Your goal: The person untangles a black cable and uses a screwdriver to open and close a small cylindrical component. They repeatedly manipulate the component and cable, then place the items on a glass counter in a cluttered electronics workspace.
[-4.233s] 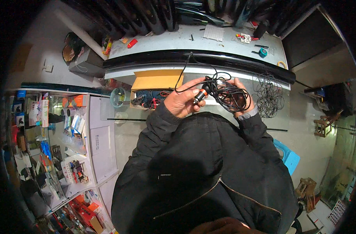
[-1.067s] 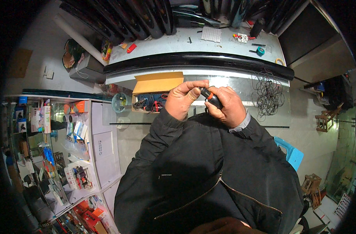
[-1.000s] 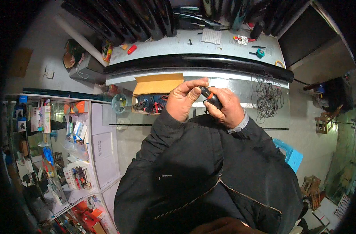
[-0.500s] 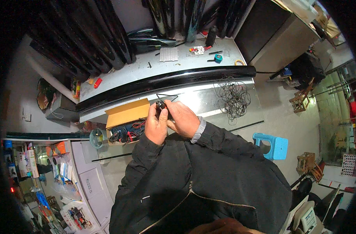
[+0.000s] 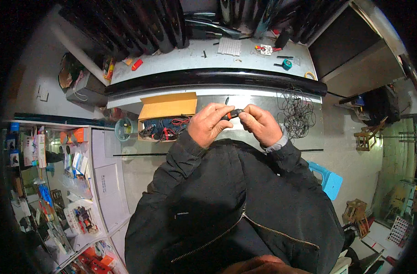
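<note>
My left hand point(image 5: 209, 124) is closed around a small black cylindrical piece with an orange-red band point(image 5: 232, 114). My right hand point(image 5: 262, 126) pinches its right end between thumb and fingers. A short dark tip sticks up above the left fingers. What exactly the piece is cannot be made out, since the fingers cover much of it. Both hands are over the glass tabletop point(image 5: 258, 101), in front of a long glossy black roll point(image 5: 213, 81). Left of them lies an open cardboard box point(image 5: 165, 107) holding cables with red and black parts.
A tangle of thin black wire point(image 5: 296, 116) lies at the right. Behind the roll are a teal tape measure point(image 5: 287, 64), a white gridded block point(image 5: 229, 46) and a red item point(image 5: 137, 65). A blue stool point(image 5: 329, 180) stands at the lower right, a clear bin point(image 5: 123, 129) beside the box.
The view has shifted, so the bench appears farther right and higher. My hands, formerly close together, are farther apart, with the black piece now stretched level between them. The dark cord loop above them no longer shows.
</note>
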Tool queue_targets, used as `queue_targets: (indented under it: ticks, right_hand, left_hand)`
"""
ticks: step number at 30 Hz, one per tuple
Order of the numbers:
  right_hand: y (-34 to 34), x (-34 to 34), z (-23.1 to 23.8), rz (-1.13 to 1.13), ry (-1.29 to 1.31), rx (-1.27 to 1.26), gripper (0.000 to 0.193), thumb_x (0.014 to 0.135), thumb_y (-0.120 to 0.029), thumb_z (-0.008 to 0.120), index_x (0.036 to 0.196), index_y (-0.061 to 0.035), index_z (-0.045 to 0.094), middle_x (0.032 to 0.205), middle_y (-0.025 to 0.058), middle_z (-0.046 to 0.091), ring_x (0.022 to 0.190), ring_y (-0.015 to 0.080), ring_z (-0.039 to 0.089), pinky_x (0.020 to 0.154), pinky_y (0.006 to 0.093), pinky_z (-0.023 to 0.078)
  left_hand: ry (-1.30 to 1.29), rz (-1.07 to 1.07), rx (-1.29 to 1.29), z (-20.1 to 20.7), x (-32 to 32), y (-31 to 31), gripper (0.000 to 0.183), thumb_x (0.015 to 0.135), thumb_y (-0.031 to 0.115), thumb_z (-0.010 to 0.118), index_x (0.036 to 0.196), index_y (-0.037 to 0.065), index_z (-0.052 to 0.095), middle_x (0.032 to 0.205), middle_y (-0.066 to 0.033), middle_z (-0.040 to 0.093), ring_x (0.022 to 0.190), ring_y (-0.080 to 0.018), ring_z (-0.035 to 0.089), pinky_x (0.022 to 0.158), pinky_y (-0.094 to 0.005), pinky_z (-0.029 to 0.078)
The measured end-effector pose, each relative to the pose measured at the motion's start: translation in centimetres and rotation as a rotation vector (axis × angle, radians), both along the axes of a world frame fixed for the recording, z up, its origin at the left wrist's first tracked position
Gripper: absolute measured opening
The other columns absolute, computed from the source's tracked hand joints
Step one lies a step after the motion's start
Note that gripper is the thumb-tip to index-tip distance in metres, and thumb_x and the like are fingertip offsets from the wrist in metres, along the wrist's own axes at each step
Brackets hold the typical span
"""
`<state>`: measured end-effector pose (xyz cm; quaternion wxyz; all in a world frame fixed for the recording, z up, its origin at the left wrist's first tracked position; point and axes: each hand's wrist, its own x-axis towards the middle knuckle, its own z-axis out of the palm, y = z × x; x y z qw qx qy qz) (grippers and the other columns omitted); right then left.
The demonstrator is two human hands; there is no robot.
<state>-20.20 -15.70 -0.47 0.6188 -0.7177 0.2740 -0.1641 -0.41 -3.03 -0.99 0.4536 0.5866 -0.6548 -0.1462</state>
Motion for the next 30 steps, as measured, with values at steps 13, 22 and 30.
queue_targets:
  ticks: [13,22,30]
  right_hand:
    - [-0.4,-1.6,2.8,0.215,0.083,-0.230,0.028,0.110,-0.025,0.059,0.095,-0.0016,0.062,0.077,0.0107,0.064,0.070,0.0242,0.065,0.065,0.0384,0.051]
    - [-1.2,-1.7,3.2,0.188,-0.002,-0.346,0.029,0.110,-0.028,0.060,0.095,-0.0020,0.063,0.077,0.0133,0.062,0.069,0.0264,0.065,0.065,0.0390,0.050]
    - [1.0,0.1,1.4,-0.221,-0.364,0.111,0.015,0.103,-0.016,0.073,0.107,-0.0020,0.068,0.092,-0.0013,0.068,0.079,0.0058,0.057,0.069,0.0239,0.047]
  left_hand:
    - [-0.249,-0.066,-0.121,3.1,0.2,-0.4,0.043,0.089,0.035,0.076,0.123,0.009,0.073,0.101,-0.0081,0.070,0.089,-0.0292,0.070,0.076,-0.0389,0.056]
    - [-0.183,-0.043,-0.054,3.2,-0.5,-0.7,0.041,0.096,0.041,0.075,0.119,0.007,0.068,0.101,-0.0116,0.068,0.090,-0.0325,0.071,0.075,-0.0394,0.056]
    - [0.030,0.111,0.027,1.8,-2.0,-0.7,0.052,0.093,0.039,0.081,0.126,0.005,0.059,0.111,-0.0153,0.065,0.095,-0.0338,0.070,0.081,-0.0395,0.056]
